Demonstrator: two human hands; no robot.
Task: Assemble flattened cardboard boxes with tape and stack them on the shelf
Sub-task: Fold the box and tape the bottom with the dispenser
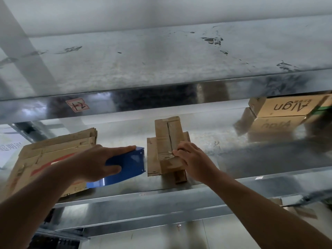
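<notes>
A small assembled cardboard box (168, 137) stands on a flattened piece of cardboard (151, 159) on the middle metal shelf (251, 159). Tape runs along its top seam. My right hand (193, 161) presses on the near end of this box, fingers curled at the taped edge. My left hand (100, 162) grips a blue tape dispenser (129, 165) just left of the box, with the index finger stretched along its top. A stack of flattened cardboard boxes (53, 151) lies on the shelf at the left, partly under my left forearm.
An upper metal shelf (161, 65) hangs close overhead, with a red-framed label (77, 105) on its front edge. At the right rear, assembled boxes (285, 106) printed "Align" sit on the shelf. More shelf rails (143, 207) run below.
</notes>
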